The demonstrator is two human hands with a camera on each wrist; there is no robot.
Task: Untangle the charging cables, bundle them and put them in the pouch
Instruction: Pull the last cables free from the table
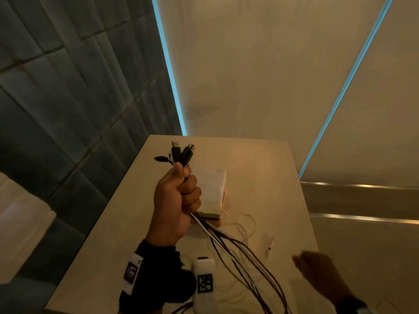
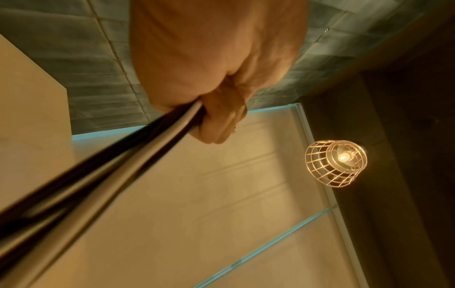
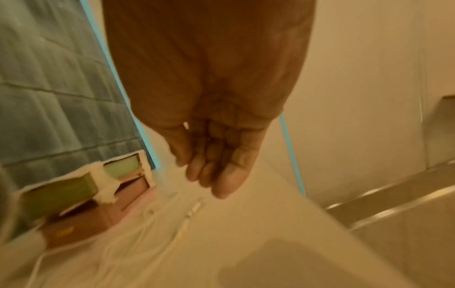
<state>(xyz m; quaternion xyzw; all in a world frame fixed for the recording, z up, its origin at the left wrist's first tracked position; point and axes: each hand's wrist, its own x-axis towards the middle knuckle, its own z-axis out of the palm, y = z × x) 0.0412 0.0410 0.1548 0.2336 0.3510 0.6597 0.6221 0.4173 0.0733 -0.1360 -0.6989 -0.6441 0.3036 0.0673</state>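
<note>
My left hand [image 1: 181, 189] is raised over the table and grips a bunch of black and white charging cables [image 1: 238, 250] in its fist. Their black USB plugs [image 1: 179, 151] stick up above the thumb, and the strands trail down to the right front. In the left wrist view the same cables [image 2: 138, 148] run out of the curled fingers [image 2: 221, 124]. My right hand [image 1: 317, 270] hovers near the table's right edge, fingers [image 3: 216, 171] relaxed and empty. A thin white cable [image 1: 246, 225] with a small plug [image 3: 194, 208] lies loose on the table. The pouch [image 1: 212, 191] sits behind my left hand.
The beige table [image 1: 272, 177] is narrow, with its right edge close to my right hand. A stack of books [image 3: 74, 194] lies under the pouch. A white wrist device [image 1: 204, 282] is at the front. A teal tiled wall [image 1: 68, 98] stands left.
</note>
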